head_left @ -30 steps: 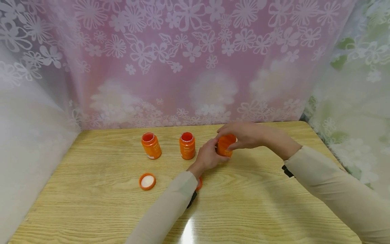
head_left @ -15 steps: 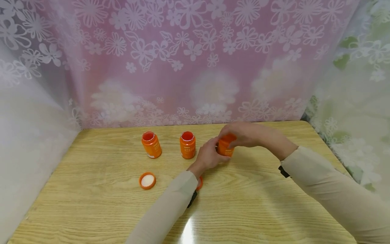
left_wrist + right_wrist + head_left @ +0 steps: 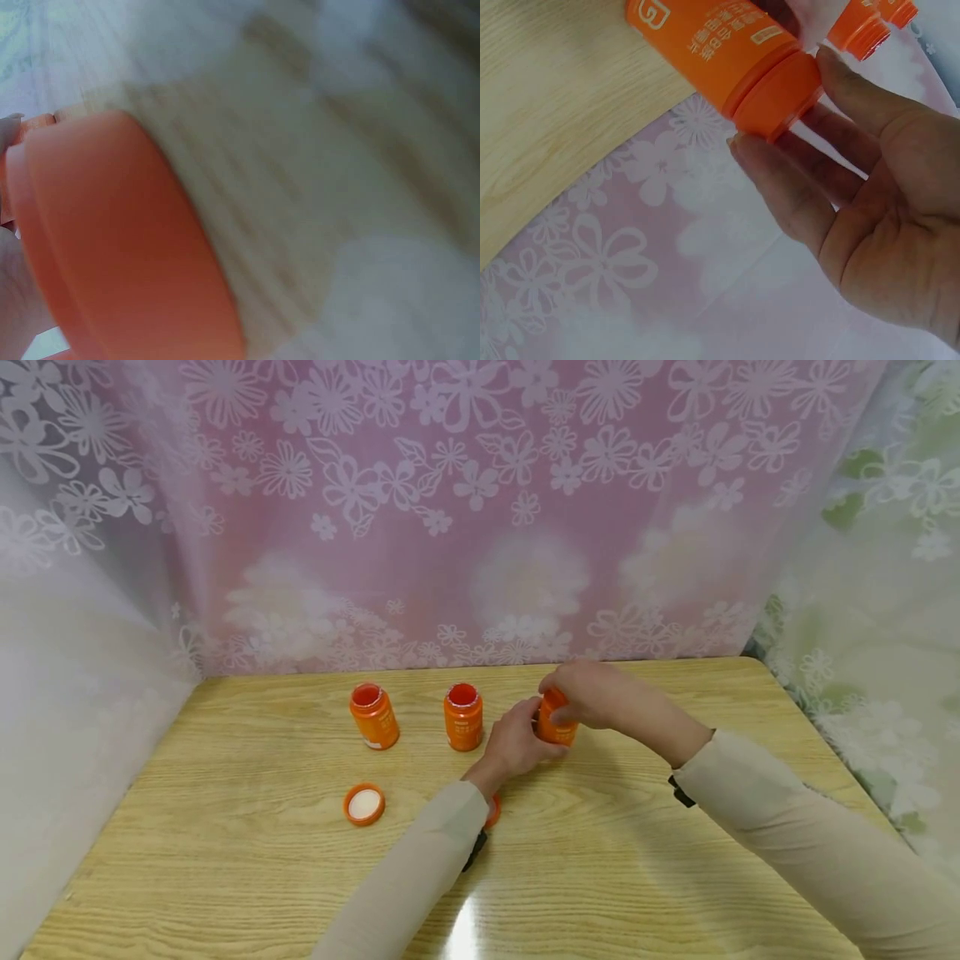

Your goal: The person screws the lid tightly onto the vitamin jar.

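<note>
At the right of a row, an orange bottle (image 3: 557, 732) stands on the table, its lid (image 3: 780, 96) on top in the right wrist view. The left hand (image 3: 516, 743) grips the bottle's body from the left. From above, the right hand (image 3: 600, 695) holds the lid between thumb and fingers, also visible in the right wrist view (image 3: 885, 187). Two lidless orange bottles (image 3: 463, 718) (image 3: 375, 718) stand further left. A large orange round lid (image 3: 135, 240) fills the left part of the left wrist view.
One upturned lid (image 3: 364, 805) with a white inside lies in front of the leftmost bottle. Another lid (image 3: 492, 811) is partly hidden under the left forearm. A flowered curtain (image 3: 480, 568) hangs behind the wooden table (image 3: 225, 860).
The right hand has turned about the bottle top, and its wrist and forearm have swung left. The left hand has kept its grip on the bottle.
</note>
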Demonstrator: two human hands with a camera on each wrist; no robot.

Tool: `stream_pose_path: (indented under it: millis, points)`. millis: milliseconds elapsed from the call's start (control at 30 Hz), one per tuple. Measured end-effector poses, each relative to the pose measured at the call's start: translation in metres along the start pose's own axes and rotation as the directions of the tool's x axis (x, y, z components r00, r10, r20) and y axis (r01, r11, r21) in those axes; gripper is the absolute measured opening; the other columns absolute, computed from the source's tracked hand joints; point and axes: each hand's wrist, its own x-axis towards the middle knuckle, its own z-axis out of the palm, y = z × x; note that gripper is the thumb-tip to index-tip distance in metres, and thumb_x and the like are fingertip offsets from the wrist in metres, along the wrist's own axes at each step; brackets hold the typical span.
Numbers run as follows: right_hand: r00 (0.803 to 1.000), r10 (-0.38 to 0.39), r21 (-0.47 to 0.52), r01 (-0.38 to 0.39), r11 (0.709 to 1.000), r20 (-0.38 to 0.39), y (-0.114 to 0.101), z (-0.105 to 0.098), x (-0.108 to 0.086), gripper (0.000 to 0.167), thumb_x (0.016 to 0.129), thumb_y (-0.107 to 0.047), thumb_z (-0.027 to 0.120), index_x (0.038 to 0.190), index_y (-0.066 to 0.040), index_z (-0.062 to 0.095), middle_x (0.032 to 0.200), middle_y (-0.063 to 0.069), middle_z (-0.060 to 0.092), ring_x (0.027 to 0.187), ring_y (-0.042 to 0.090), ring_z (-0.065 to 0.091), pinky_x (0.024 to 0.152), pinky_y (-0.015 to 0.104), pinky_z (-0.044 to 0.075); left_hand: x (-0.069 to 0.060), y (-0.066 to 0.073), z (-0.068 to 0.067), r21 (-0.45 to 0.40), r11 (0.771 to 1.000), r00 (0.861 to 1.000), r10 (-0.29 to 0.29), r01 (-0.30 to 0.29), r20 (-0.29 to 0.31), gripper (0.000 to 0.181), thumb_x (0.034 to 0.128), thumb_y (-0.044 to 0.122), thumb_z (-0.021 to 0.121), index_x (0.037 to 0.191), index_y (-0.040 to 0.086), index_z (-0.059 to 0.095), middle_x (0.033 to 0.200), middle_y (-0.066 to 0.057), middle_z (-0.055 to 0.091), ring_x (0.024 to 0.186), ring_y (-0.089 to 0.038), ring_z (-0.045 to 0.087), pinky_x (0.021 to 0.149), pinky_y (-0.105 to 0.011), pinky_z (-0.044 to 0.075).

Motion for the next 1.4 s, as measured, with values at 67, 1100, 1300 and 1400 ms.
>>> stream_pose_path:
  millis: [67,1100,1300,1400]
  points:
    - [1.0,0.014,-0.001,-0.014,1.0,-0.021,-0.002,0.001,0.0,0.032,0.087,-0.014,0.071,0.116,-0.001,0.064,0.101,0.01,0.064,0.088,0.026,0.06,0.079,0.041,0.052,0.0,0.0,0.0,0.001,1.0,1.0,0.002,-0.002,-0.001,0.058,0.0758,0.031,0.082,0.124,0.016,0.054,0.107,0.004,0.056,0.093,-0.013,0.056,0.088,-0.03,0.047]
    - [0.947,0.177,0.076,-0.162,0.984,-0.266,-0.014,0.029,-0.007,0.036,0.088,-0.021,0.071,0.117,0.0,0.065,0.099,0.015,0.066,0.083,0.029,0.062,0.072,0.042,0.053,0.0,0.001,0.001,0.053,0.999,1.0,0.013,-0.011,-0.023,0.051,0.0744,0.033,0.083,0.115,0.018,0.056,0.099,0.006,0.057,0.084,-0.012,0.055,0.078,-0.027,0.048]
    - [0.939,0.167,0.07,-0.153,0.986,-0.302,-0.013,0.032,-0.006,0.036,0.087,-0.021,0.072,0.117,0.0,0.066,0.1,0.016,0.066,0.083,0.03,0.062,0.071,0.041,0.053,0.001,0.001,0.001,0.054,0.998,1.0,0.014,-0.013,-0.019,0.051,0.0744,0.033,0.083,0.114,0.017,0.056,0.097,0.006,0.057,0.083,-0.012,0.054,0.078,-0.026,0.047]
    - [0.933,0.171,0.057,-0.161,0.985,-0.316,-0.013,0.034,-0.007,0.037,0.087,-0.021,0.072,0.117,0.0,0.066,0.102,0.017,0.066,0.085,0.032,0.062,0.073,0.042,0.053,0.002,0.001,0.001,0.049,0.999,1.0,0.017,-0.016,-0.016,0.05,0.0747,0.032,0.083,0.114,0.016,0.056,0.097,0.006,0.057,0.083,-0.012,0.054,0.077,-0.025,0.047]
